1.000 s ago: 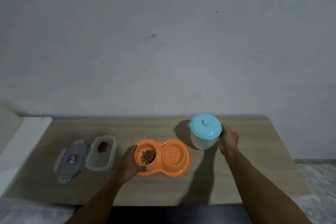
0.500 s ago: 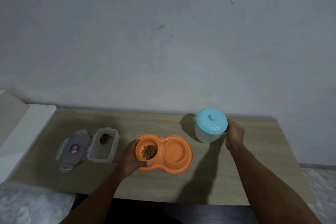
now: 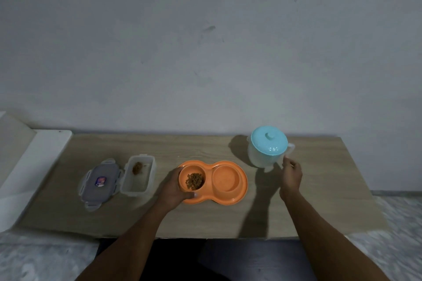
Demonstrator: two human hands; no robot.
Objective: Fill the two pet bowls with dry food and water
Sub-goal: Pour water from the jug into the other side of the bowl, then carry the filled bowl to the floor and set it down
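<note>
An orange double pet bowl (image 3: pixel 242 186) lies on the wooden table (image 3: pixel 205 217). Its left well holds brown dry food (image 3: pixel 194 180); the right well looks bare. My left hand (image 3: pixel 173 186) grips the bowl's left rim, thumb on the near edge. A translucent jug with a light blue lid (image 3: pixel 267 150) stands at the back right, apparently slightly off the table. My right hand (image 3: pixel 292 174) holds its handle from the near side.
A clear food container (image 3: pixel 138 177) with a little dry food left sits left of the bowl, its grey lid (image 3: pixel 100 183) beside it. A white surface (image 3: pixel 34 162) borders the table's left end. A plain wall rises behind.
The jug has moved a little farther back and right, with my right hand now lower on its handle. My left hand stays on the bowl. The camera has shifted.
</note>
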